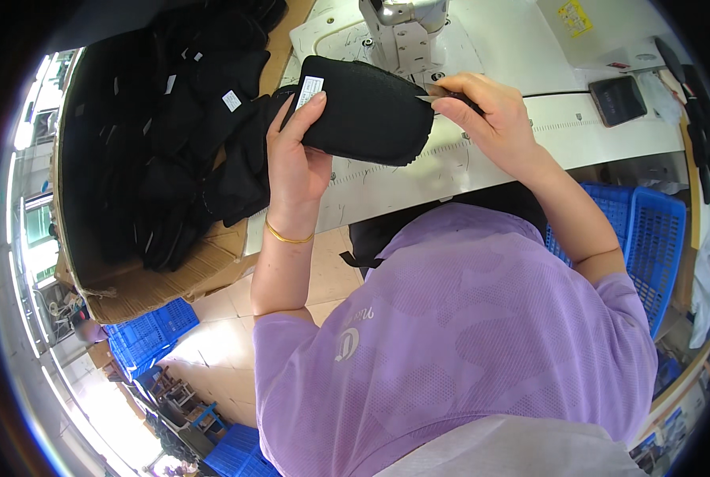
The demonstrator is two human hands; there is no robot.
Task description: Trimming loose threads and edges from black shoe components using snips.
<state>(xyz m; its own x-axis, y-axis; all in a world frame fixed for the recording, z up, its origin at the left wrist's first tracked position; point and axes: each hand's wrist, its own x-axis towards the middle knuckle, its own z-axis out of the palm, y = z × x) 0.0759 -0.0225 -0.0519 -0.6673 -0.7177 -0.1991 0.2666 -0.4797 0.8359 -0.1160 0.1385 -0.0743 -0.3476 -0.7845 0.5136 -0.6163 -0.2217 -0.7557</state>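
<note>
My left hand (299, 163) grips a black padded fabric piece (367, 111) by its left end, thumb on top beside a small white label (309, 91). The piece is held up over the white sewing table (371, 187), and its right edge looks ragged. At that edge, my right hand (494, 119) is closed around small dark-handled thread snips (471, 103). Their pointed metal tip touches or nearly touches the fabric; I cannot tell which. Most of the handle is hidden by my fingers.
A sewing machine head (409, 36) stands just beyond the fabric. On the left, a cardboard box (160, 290) holds a heap of black fabric pieces (172, 151). A phone (617, 101) lies at the table's right. Blue crates (657, 246) stand at right and lower left.
</note>
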